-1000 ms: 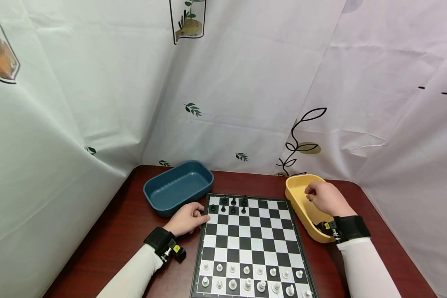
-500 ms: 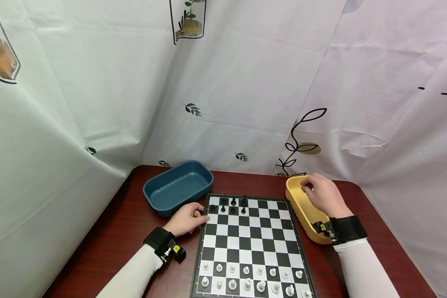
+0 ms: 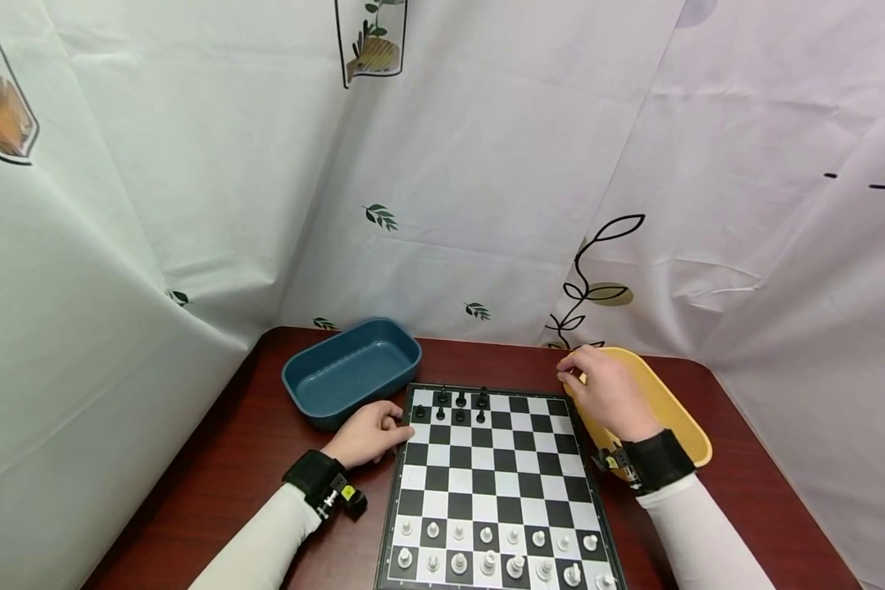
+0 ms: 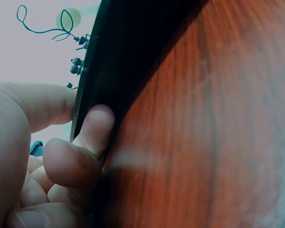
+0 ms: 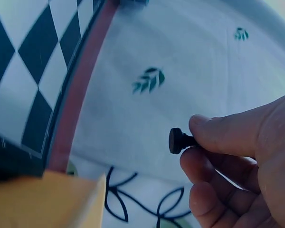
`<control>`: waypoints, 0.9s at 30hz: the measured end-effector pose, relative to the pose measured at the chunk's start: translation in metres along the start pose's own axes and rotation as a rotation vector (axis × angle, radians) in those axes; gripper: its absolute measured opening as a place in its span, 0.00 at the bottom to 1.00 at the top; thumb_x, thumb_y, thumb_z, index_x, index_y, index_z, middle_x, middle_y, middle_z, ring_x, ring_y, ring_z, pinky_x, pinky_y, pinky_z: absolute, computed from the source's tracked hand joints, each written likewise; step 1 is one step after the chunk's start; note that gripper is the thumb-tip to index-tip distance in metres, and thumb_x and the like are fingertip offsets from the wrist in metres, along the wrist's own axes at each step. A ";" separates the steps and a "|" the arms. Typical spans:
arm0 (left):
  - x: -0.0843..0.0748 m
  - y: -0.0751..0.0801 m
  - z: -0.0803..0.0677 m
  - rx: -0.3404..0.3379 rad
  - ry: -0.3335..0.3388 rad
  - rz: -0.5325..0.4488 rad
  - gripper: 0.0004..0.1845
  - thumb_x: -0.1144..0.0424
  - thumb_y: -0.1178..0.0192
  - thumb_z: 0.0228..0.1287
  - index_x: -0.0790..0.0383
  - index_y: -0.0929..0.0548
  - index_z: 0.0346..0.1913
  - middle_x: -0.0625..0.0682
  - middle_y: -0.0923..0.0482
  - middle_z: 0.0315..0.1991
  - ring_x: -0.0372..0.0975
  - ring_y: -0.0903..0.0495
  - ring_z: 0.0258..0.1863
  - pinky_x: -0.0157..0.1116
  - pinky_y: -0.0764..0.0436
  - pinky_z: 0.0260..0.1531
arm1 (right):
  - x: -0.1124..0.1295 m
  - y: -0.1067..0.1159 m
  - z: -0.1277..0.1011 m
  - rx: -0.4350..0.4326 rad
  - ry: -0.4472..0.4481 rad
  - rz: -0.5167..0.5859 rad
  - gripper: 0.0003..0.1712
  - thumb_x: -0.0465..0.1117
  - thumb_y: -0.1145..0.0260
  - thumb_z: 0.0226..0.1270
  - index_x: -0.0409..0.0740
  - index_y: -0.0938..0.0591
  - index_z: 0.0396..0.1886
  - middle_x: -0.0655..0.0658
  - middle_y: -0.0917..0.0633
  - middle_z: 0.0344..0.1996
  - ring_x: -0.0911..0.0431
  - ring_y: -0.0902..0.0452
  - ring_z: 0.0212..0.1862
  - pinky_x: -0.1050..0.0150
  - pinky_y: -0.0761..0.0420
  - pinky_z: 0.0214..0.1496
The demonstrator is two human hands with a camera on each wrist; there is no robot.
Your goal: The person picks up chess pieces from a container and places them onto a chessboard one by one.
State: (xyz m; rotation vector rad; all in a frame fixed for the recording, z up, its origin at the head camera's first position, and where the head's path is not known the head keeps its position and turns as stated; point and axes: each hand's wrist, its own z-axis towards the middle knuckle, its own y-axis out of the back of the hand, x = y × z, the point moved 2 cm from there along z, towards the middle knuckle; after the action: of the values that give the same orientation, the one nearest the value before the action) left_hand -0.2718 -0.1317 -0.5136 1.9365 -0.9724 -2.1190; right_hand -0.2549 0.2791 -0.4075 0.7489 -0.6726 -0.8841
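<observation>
My left hand [image 3: 369, 433] holds the left edge of a black-and-white chessboard [image 3: 484, 485], thumb on top and a fingertip against its side in the left wrist view. Between thumb and fingers, my right hand [image 3: 610, 393] pinches a small black chess piece [image 5: 178, 141], base outward; its top is hidden in the fingers. That hand is over the board-side rim of a yellow bin [image 3: 682, 418]. Several black pieces [image 3: 460, 415] stand on the board's far left squares. White pieces [image 3: 515, 565] fill the two near rows.
A blue bin [image 3: 354, 373] sits at the back left of the dark red table [image 3: 487, 360], close to the board's far left corner. Behind the table hangs a white printed cloth [image 3: 442, 205].
My right hand has risen from inside the yellow bin and moved left toward the board. My left hand stays at the board's edge.
</observation>
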 end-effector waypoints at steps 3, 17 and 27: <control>0.000 0.000 0.000 0.000 0.005 -0.001 0.26 0.54 0.26 0.76 0.71 0.19 0.63 0.48 0.20 0.23 0.37 0.28 0.12 0.36 0.25 0.18 | 0.010 -0.008 0.001 0.002 0.031 0.045 0.09 0.27 0.18 0.66 0.42 0.09 0.40 0.47 0.12 0.38 0.50 0.16 0.37 0.52 0.16 0.39; -0.001 0.000 0.003 0.006 0.010 -0.004 0.27 0.55 0.26 0.75 0.72 0.20 0.64 0.48 0.20 0.23 0.37 0.28 0.12 0.37 0.23 0.20 | 0.037 -0.048 -0.002 0.115 0.076 0.143 0.10 0.27 0.19 0.68 0.46 0.09 0.39 0.53 0.13 0.39 0.59 0.16 0.40 0.57 0.13 0.42; 0.001 0.001 0.003 0.004 -0.003 -0.006 0.27 0.55 0.26 0.75 0.72 0.19 0.63 0.48 0.21 0.23 0.38 0.28 0.12 0.38 0.23 0.20 | 0.050 -0.065 -0.003 0.199 0.099 0.186 0.09 0.29 0.19 0.68 0.47 0.09 0.38 0.56 0.15 0.38 0.61 0.17 0.40 0.58 0.13 0.44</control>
State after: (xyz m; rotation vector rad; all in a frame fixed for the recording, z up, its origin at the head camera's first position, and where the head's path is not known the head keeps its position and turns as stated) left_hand -0.2749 -0.1314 -0.5141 1.9412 -0.9734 -2.1259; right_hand -0.2571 0.2098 -0.4506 0.8866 -0.7367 -0.6123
